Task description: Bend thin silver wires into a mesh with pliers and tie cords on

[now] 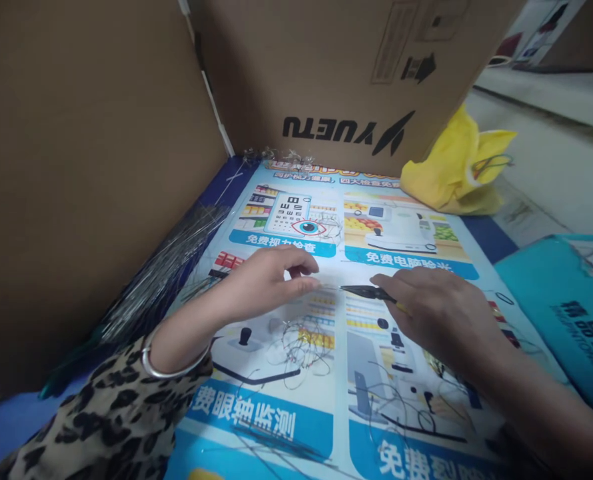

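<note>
My right hand [431,310] is wrapped around a pair of dark needle-nose pliers [364,291], whose jaws point left. Thumb and fingertips of my left hand [271,277] are pinched on a thin wire [329,287]. The wire runs between the left fingertips and the pliers' tip, and both hands hover over a printed poster [340,317]. Below them lies a loose tangle of bent wire pieces [304,347]. More curled wires [401,417] lie beneath my right forearm. Too fine to make out is how the jaws sit on the wire.
Cardboard panels [326,73] stand along the left and back. A bundle of long straight wires [161,267] lies at left. A yellow bag [451,170] sits at the back right, with a teal box [566,307] nearer on the right. Small clear bits [296,159] lie by the back panel.
</note>
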The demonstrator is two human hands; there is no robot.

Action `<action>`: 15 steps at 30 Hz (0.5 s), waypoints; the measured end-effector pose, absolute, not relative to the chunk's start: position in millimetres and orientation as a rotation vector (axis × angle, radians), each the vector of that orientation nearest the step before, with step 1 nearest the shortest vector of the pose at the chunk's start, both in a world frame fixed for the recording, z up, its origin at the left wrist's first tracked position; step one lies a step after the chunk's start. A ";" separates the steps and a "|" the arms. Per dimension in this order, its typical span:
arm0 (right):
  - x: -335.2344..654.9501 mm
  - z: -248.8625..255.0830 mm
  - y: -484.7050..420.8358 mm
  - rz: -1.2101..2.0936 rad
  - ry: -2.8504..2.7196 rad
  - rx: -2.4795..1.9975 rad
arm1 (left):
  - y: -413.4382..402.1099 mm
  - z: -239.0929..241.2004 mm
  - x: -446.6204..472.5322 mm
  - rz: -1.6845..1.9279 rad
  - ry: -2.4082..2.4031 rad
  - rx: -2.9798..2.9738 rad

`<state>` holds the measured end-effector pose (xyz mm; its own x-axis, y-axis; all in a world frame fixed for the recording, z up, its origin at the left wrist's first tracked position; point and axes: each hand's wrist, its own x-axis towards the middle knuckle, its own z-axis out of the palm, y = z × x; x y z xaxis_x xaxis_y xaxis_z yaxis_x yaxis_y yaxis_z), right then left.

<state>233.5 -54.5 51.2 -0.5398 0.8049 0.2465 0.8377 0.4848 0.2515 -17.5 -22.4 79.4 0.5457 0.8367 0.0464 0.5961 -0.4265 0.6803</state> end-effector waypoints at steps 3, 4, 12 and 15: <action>235.7 56.6 -56.7 -0.594 -2.594 -1.422 | -19.0 80.2 -4.8 0.489 1.085 2.123; 236.7 57.9 -57.1 -0.614 -2.578 -1.412 | -18.1 80.3 -1.2 0.471 1.065 2.105; 242.5 63.6 -55.3 -0.396 -2.402 -1.464 | -7.0 78.5 11.9 0.615 1.035 1.743; 237.0 73.1 -52.5 -0.058 -2.190 -1.484 | -4.7 81.7 14.2 0.746 0.945 1.487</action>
